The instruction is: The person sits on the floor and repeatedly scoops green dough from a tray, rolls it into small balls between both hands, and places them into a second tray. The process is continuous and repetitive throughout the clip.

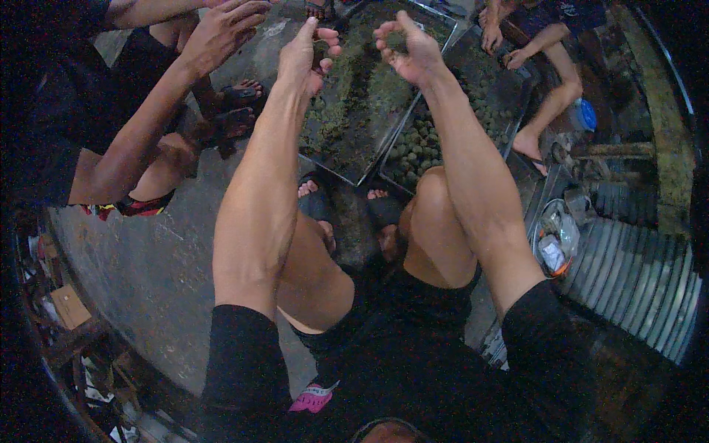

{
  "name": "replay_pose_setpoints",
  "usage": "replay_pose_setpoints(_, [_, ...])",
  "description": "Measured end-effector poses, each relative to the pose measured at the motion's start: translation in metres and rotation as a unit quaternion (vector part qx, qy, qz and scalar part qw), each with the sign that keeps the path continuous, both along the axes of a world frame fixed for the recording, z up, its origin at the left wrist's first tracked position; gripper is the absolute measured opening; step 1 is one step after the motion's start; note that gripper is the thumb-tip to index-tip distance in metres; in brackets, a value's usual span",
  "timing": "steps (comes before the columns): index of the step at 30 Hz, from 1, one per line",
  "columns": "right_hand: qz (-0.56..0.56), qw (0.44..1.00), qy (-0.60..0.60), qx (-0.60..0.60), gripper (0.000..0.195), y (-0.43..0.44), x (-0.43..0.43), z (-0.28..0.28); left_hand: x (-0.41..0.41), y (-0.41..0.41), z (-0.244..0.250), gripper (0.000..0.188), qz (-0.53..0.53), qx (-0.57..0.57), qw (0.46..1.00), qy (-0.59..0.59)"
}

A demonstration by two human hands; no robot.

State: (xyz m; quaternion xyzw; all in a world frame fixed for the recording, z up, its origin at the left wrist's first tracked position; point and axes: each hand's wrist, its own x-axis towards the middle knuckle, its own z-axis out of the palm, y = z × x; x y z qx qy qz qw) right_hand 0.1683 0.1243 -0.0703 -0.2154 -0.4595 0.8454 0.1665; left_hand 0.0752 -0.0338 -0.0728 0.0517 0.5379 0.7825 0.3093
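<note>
Both of my hands are raised in front of me over two metal-edged trays. My left hand has its thumb up and its fingers loosely curled and apart. My right hand mirrors it, fingers bent and spread from the thumb. I see nothing held in either one. Beneath them the left tray carries a crumbly, mossy-green material in loose clumps. Many small round greenish-brown balls fill the near part of the right tray, partly hidden by my right forearm.
A person sits at left, one hand extended. Another person's hands are over the right tray's far end. At right are a blue-lidded container, a basket with plastic bags and corrugated metal sheeting. A cardboard piece lies lower left.
</note>
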Motion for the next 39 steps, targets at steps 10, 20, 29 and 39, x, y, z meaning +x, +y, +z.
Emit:
replay_pose_setpoints(10, [0.023, 0.962, -0.078, 0.259, 0.031, -0.007, 0.002, 0.01, 0.015, 0.019, 0.005, 0.028, -0.027, 0.03, 0.999, -0.017])
replay_pose_setpoints(20, [0.02, 0.982, -0.084, 0.166, 0.035, -0.005, -0.006, -0.002, -0.001, 0.011, -0.003, 0.036, 0.024, -0.049, 0.998, 0.008])
replay_pose_setpoints(29, [0.017, 0.991, 0.002, 0.132, 0.026, -0.022, 0.0, 0.014, 0.001, 0.013, -0.01, 0.03, -0.027, -0.015, 0.998, 0.047])
replay_pose_setpoints(39, [0.014, 0.968, -0.103, 0.23, 0.031, -0.008, -0.001, 0.008, -0.001, 0.008, -0.01, 0.042, 0.002, -0.031, 0.999, 0.022])
